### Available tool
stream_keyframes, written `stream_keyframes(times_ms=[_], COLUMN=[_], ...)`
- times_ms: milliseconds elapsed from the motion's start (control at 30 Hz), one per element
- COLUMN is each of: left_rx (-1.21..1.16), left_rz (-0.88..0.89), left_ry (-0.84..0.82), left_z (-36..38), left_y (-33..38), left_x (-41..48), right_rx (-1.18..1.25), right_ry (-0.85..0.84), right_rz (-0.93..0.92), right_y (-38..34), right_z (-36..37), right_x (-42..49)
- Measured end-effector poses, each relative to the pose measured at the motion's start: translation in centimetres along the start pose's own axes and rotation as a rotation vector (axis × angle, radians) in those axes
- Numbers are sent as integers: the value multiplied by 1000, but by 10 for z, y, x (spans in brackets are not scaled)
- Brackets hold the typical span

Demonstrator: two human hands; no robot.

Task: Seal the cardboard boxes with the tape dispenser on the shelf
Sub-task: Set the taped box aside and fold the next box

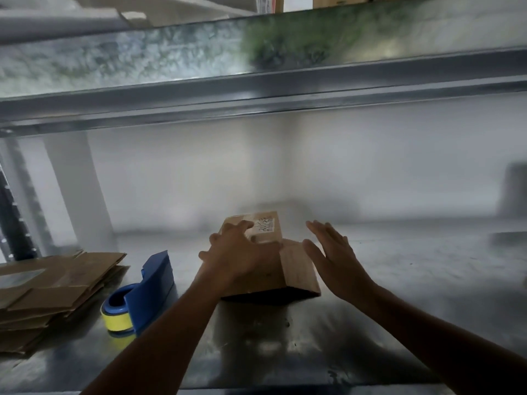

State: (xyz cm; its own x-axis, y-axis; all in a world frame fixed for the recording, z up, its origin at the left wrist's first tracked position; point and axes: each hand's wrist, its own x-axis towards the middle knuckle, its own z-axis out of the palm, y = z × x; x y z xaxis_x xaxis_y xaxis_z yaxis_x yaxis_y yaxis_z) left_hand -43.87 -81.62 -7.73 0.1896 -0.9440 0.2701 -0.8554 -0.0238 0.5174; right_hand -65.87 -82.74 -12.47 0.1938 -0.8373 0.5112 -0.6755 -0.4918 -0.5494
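A small brown cardboard box (296,269) sits on the metal shelf (399,280), its right flap standing raised and a handwritten label on its far top. My left hand (239,252) lies flat on the box's top with fingers spread, pressing the left flap down. My right hand (333,255) hovers open just right of the raised flap, palm facing it, not clearly touching. A blue tape dispenser (142,295) with a yellow roll rests on the shelf to the left of the box, untouched.
A stack of flattened cardboard boxes (48,292) lies at the shelf's left end. An upper metal shelf (256,81) overhangs close above. A grey upright post (77,189) stands at back left. A dark blurred object (513,192) sits at far right.
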Motion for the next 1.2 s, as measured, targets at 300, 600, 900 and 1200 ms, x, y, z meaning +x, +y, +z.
stream_keyframes(times_ms=[300, 600, 900, 1200], left_rx=[-840, -982, -813, -463], left_rz=[-61, -45, 297, 190], left_ry=[3, -27, 178, -9], left_z=[-41, -44, -72, -69], left_y=[15, 9, -8, -3], left_x=[-3, -9, -11, -16], right_rx=[558, 978, 896, 638], right_ry=[163, 192, 158, 114], right_rz=[-205, -88, -147, -269], right_y=[-35, -62, -80, -105], right_z=[-24, -20, -26, -27], right_x=[4, 27, 43, 47])
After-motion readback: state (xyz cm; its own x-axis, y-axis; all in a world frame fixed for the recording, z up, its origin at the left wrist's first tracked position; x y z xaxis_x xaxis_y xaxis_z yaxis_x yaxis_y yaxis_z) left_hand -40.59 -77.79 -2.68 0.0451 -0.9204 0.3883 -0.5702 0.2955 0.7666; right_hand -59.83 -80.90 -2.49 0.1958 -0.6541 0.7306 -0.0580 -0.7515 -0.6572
